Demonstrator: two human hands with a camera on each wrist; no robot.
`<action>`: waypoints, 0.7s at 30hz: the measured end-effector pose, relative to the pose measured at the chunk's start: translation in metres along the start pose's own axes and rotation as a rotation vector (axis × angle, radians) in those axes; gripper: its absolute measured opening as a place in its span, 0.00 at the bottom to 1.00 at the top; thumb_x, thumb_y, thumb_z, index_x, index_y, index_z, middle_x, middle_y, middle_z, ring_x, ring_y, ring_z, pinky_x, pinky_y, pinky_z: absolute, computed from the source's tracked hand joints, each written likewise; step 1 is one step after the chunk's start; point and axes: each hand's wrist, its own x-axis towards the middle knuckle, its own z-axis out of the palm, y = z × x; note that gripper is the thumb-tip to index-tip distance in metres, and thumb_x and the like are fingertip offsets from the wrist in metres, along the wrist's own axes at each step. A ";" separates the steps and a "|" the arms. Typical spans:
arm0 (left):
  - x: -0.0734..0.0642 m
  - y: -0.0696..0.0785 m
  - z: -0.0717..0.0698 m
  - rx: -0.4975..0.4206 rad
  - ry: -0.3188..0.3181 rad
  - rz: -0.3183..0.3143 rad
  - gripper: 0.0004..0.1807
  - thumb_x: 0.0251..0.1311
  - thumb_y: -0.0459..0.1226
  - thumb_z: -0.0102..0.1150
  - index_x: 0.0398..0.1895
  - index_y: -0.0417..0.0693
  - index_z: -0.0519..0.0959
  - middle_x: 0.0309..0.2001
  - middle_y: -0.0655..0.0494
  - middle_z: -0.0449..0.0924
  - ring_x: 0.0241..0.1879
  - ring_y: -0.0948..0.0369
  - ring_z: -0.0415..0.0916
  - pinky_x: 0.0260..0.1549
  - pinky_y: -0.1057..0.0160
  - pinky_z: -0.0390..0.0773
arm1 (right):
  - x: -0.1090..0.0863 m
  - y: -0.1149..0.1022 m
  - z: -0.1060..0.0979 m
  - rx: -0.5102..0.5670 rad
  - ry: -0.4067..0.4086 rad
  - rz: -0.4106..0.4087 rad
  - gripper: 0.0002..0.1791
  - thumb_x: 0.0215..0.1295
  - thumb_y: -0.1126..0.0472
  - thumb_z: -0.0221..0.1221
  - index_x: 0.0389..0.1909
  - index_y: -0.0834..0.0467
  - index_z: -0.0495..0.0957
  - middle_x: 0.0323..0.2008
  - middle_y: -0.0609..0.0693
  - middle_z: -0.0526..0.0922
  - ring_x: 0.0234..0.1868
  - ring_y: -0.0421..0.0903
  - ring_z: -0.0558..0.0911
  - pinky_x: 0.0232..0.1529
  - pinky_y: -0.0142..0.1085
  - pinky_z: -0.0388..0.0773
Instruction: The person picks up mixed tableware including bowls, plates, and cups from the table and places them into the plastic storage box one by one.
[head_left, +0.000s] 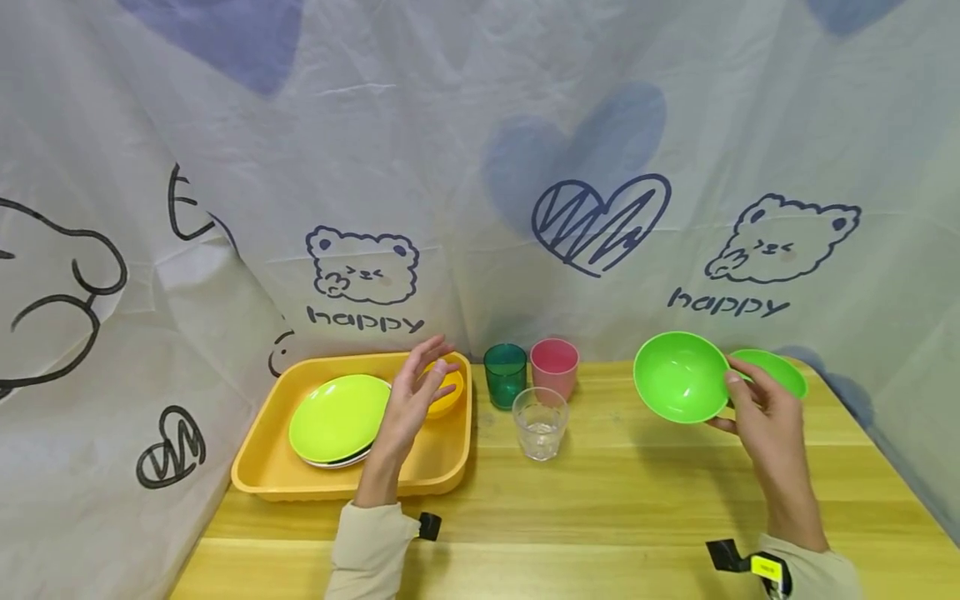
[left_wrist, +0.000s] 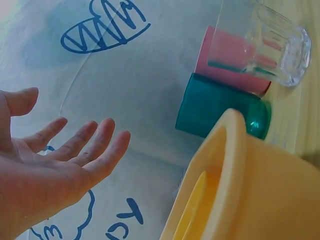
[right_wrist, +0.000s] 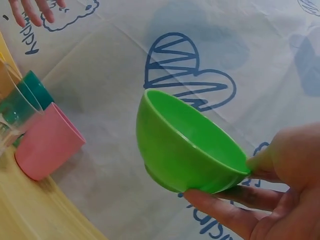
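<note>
A bright green bowl (head_left: 681,379) is held in the air by my right hand (head_left: 768,425), thumb at the rim and fingers beneath. In the right wrist view the bowl (right_wrist: 185,145) tilts, its base toward the lower left. A second green bowl (head_left: 776,372) is partly hidden behind that hand. My left hand (head_left: 415,392) hovers over the yellow tray (head_left: 258,467), fingers spread and holding nothing. Inside the tray lie a stack of plates with a lime-green one (head_left: 337,421) on top, and a yellow bowl (head_left: 448,400) partly covered by my left hand.
Between the tray and the held bowl stand a teal cup (head_left: 505,377), a pink cup (head_left: 555,364) and a clear glass (head_left: 541,425). Behind the wooden table (head_left: 585,525) hangs a printed white cloth (head_left: 465,167).
</note>
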 end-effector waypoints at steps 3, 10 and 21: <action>0.000 0.000 0.004 -0.018 -0.015 -0.002 0.27 0.79 0.42 0.50 0.76 0.45 0.63 0.72 0.42 0.67 0.68 0.36 0.66 0.64 0.40 0.72 | -0.001 0.000 0.006 0.039 0.011 0.000 0.27 0.79 0.57 0.53 0.71 0.67 0.69 0.38 0.34 0.82 0.34 0.32 0.85 0.30 0.32 0.86; -0.002 -0.002 0.014 -0.057 -0.058 0.010 0.26 0.79 0.40 0.49 0.76 0.44 0.63 0.71 0.44 0.67 0.68 0.40 0.68 0.65 0.37 0.69 | -0.002 0.002 0.014 0.032 -0.014 -0.009 0.27 0.80 0.56 0.52 0.71 0.68 0.68 0.40 0.33 0.81 0.35 0.32 0.85 0.30 0.33 0.86; -0.006 -0.010 0.032 -0.032 -0.114 -0.003 0.27 0.80 0.40 0.48 0.77 0.44 0.61 0.73 0.39 0.64 0.68 0.41 0.69 0.65 0.36 0.69 | -0.008 0.005 0.026 -0.026 -0.064 -0.052 0.25 0.81 0.57 0.51 0.70 0.68 0.70 0.41 0.31 0.81 0.35 0.33 0.85 0.30 0.35 0.87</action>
